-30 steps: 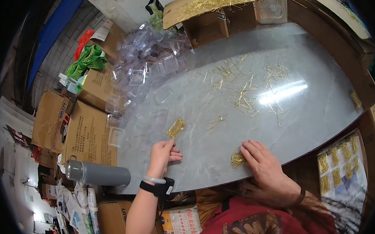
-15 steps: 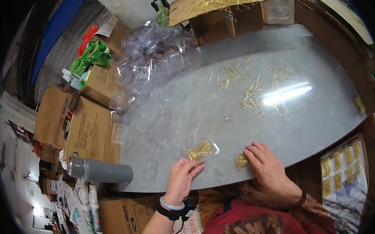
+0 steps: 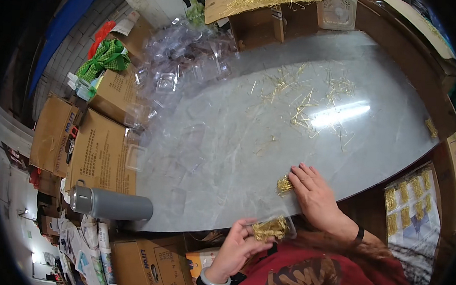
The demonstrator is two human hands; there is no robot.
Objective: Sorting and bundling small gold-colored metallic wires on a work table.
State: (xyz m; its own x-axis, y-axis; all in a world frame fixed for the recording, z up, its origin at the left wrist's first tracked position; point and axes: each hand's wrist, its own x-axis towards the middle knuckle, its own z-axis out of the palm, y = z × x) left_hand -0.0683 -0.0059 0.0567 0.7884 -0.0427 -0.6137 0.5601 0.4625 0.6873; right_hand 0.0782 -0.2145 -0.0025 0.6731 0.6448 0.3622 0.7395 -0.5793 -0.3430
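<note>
My left hand [image 3: 237, 250] grips a small clear plastic tray [image 3: 292, 229] at the table's near edge, close to my shirt. A bunch of gold wire hooks [image 3: 270, 229] lies in it. Farther up, my right hand [image 3: 317, 197] rests on the tabletop with fingers outstretched. Its fingertips touch a small heap of gold wire hooks [image 3: 284, 185] on their left side. More loose gold hooks [image 3: 303, 109] are strewn over the middle and far part of the grey table [image 3: 228, 142].
Clear plastic trays [image 3: 191, 53] are heaped at the far left. A grey bottle [image 3: 116, 204] lies on its side at the left edge, beside cardboard boxes [image 3: 101, 151]. A cardboard shelf [image 3: 254, 28] stands at the back. Filled packs [image 3: 405, 203] lie at the lower right.
My left hand has brought the tray of hooks down and right, off the tabletop toward my body. My right hand stays by the small heap; the view has shifted slightly.
</note>
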